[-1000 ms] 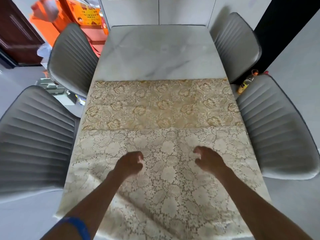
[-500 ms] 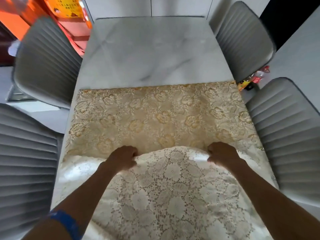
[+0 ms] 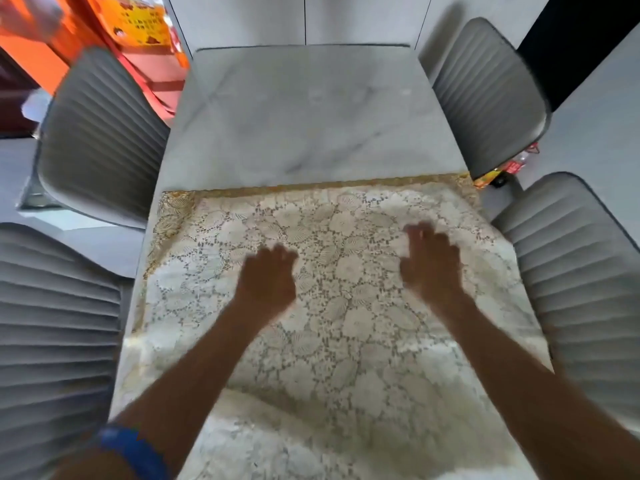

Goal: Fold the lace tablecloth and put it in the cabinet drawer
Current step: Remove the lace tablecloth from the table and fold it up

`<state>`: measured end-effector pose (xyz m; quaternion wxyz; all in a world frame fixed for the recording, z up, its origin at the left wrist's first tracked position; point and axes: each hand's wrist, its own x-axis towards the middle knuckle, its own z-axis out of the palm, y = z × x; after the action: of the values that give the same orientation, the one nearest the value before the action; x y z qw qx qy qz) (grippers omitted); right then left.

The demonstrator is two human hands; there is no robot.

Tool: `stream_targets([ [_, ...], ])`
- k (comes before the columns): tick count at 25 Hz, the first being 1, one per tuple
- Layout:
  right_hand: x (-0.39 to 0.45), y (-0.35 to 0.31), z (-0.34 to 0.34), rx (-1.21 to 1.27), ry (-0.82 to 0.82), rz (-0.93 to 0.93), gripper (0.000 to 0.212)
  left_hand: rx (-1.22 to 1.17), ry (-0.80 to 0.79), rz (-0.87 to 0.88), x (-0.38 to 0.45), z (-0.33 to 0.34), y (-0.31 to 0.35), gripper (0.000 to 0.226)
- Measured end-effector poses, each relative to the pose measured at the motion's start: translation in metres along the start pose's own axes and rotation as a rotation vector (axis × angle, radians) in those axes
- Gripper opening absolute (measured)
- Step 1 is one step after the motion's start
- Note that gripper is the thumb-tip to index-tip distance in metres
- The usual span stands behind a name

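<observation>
The cream lace tablecloth (image 3: 339, 327) lies folded over itself on the near half of the marble table (image 3: 311, 109). Its golden underlayer shows only as a strip along the far fold and the left side. My left hand (image 3: 268, 278) is flat on the cloth near the middle, fingers spread, holding nothing. My right hand (image 3: 431, 261) lies flat to the right of it, fingers apart and blurred. A blue band (image 3: 133, 448) is on my left wrist. No cabinet drawer is in view.
Grey ribbed chairs stand on both sides: two on the left (image 3: 100, 133) (image 3: 52, 341), two on the right (image 3: 485, 95) (image 3: 581, 282). Orange packaging (image 3: 138, 26) sits at the back left. A bottle (image 3: 509, 168) lies on the floor between the right chairs.
Both hands carried the cream edge forward over the golden layer until it nearly reached the far fold, then let go and now lie flat and open on the cloth.
</observation>
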<state>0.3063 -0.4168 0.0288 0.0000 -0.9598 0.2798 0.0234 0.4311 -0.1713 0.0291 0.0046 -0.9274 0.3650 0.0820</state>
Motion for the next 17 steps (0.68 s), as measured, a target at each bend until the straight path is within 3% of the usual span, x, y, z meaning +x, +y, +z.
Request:
stream_targets([
  [3, -0.072, -0.004, 0.053, -0.009, -0.262, -0.058, 0.044, -0.063, -0.317, 0.109, -0.068, 0.055, 0.029, 0.048],
  [5, -0.096, 0.001, 0.073, 0.076, -0.425, -0.054, 0.052, -0.058, -0.338, 0.028, -0.076, 0.07, 0.031, 0.051],
  [8, -0.095, 0.017, 0.071, 0.195, -0.5, -0.045, 0.06, -0.002, -0.345, 0.041, -0.046, 0.062, 0.051, 0.048],
  [13, -0.062, 0.054, 0.051, 0.264, -0.381, 0.023, 0.055, -0.089, -0.406, 0.221, 0.001, 0.052, 0.126, 0.059],
  [17, 0.003, 0.121, 0.048, 0.339, -0.236, 0.192, 0.056, -0.208, -0.477, 0.107, 0.051, 0.059, 0.198, 0.104],
])
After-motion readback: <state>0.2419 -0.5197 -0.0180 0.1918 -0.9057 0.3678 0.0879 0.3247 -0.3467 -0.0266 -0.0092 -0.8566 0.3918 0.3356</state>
